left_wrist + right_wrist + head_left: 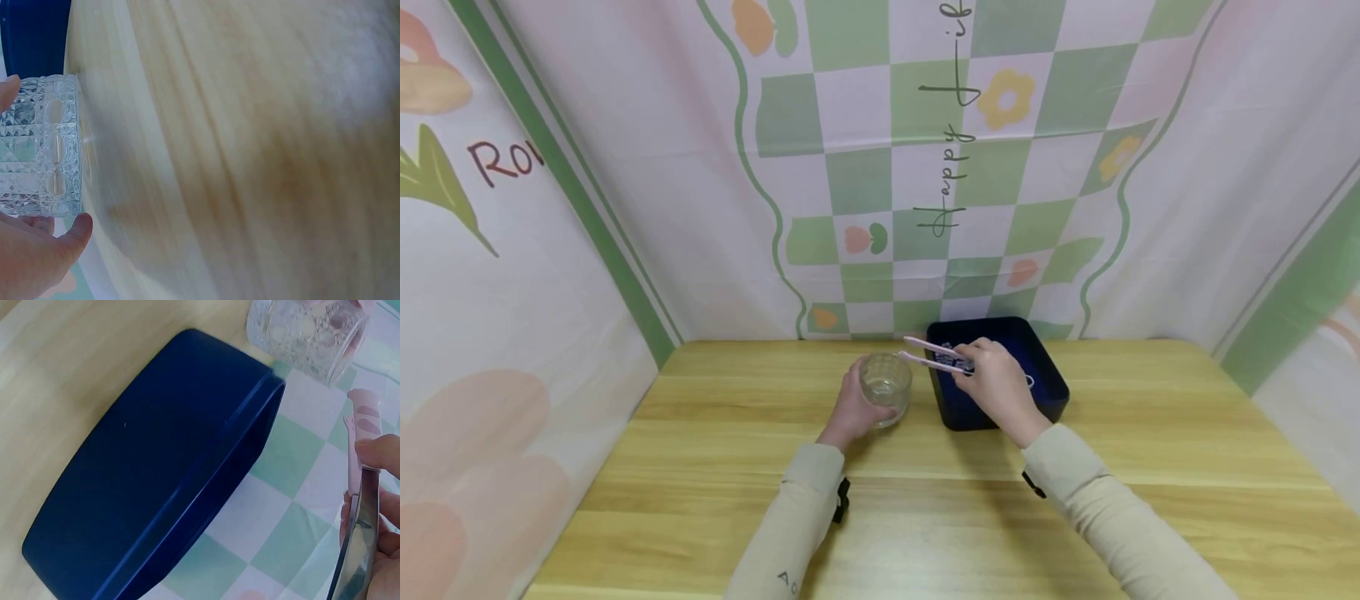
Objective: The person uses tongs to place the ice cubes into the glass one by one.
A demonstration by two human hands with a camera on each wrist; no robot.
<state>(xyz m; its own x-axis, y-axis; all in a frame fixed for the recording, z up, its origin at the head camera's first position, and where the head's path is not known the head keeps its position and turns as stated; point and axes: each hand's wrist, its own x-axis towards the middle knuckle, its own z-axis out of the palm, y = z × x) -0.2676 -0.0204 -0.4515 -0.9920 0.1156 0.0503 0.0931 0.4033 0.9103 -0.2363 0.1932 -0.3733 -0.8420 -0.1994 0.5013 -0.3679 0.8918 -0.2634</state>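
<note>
My left hand [848,410] grips a clear, cut-pattern glass [886,385] around its side. In the left wrist view, a thumb and fingers lie on opposite sides of the glass [39,147]. A pair of metal tongs with pale pink tips [367,415] is held in my right hand [1000,385]. The tongs point left toward the glass, their two arms apart at the tips, and nothing shows between them. Below the right hand stands a dark blue open box [144,444]. Small patterned items and a white loop show inside it, partly hidden by the hand.
Both the glass and the box are at the far side of a wooden table [715,492], near a checked green and white cloth backdrop [857,179]. More printed cloth hangs at the left and right sides.
</note>
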